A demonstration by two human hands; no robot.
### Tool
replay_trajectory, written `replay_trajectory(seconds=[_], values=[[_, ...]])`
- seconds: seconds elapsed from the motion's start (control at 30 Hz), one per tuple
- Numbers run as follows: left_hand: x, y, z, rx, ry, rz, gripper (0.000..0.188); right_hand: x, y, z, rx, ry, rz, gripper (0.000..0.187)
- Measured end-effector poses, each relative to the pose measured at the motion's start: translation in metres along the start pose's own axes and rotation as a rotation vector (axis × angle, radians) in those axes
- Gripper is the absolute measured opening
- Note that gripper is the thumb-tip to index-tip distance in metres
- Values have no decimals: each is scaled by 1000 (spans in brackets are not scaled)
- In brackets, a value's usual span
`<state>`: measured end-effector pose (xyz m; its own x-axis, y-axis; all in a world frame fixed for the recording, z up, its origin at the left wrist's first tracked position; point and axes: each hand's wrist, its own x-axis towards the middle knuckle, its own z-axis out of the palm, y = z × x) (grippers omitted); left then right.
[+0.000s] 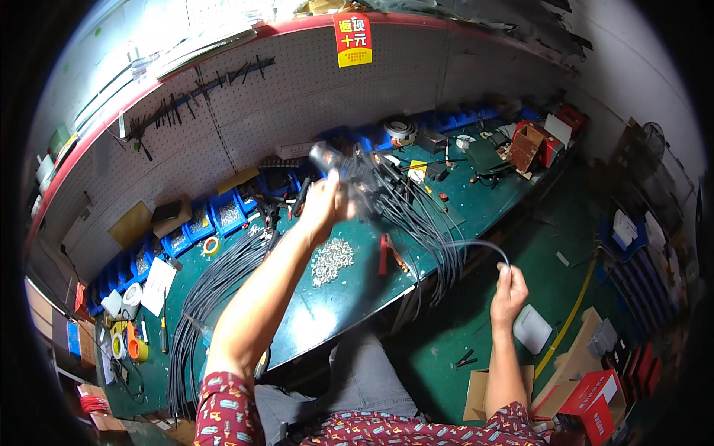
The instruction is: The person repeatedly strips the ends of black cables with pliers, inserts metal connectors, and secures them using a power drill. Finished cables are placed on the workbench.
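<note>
My right hand (509, 293), out past the bench's front edge, pinches a dark cable (483, 244) that arcs back left toward the bench. My left hand (324, 207) is raised over the bench with its fingers closed. A grey and black object (321, 154) at its fingertips is smeared by motion, so its kind does not show. Just right of that hand lies a bundle of black cables (428, 230), its ends hanging over the edge. Below it are a heap of small silvery metal parts (332, 262) and a red-handled tool (384, 254). Another cable bundle (216, 290) curves beside my left forearm.
Blue bins (227, 212) of small parts line the back of the green bench (312, 320). Tape rolls (137, 348) and a screwdriver (163, 334) lie at the left. A red box (547, 149) stands at the far right; open cartons (591, 401) sit on the floor by my right arm.
</note>
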<state>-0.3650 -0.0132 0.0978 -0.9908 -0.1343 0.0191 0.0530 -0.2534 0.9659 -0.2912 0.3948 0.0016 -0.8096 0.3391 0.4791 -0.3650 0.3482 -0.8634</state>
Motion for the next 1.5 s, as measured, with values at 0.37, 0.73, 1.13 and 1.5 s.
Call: replay_trajectory(seconds=[0.37,0.73,1.13,1.5], values=[[-215,-139,6,696,-172,312,25,75,172,116,-359,-389,105,39],[-396,-87,-195,1043,800,16,20,-10,138,151,-847,-141,191,59],[-395,-110,-289,1413,741,-325,78,-199,-64,251,200,-839,-298,25],[-363,-78,-288,1483,825,72,49,-289,-78,329,145,-1200,-440,36]])
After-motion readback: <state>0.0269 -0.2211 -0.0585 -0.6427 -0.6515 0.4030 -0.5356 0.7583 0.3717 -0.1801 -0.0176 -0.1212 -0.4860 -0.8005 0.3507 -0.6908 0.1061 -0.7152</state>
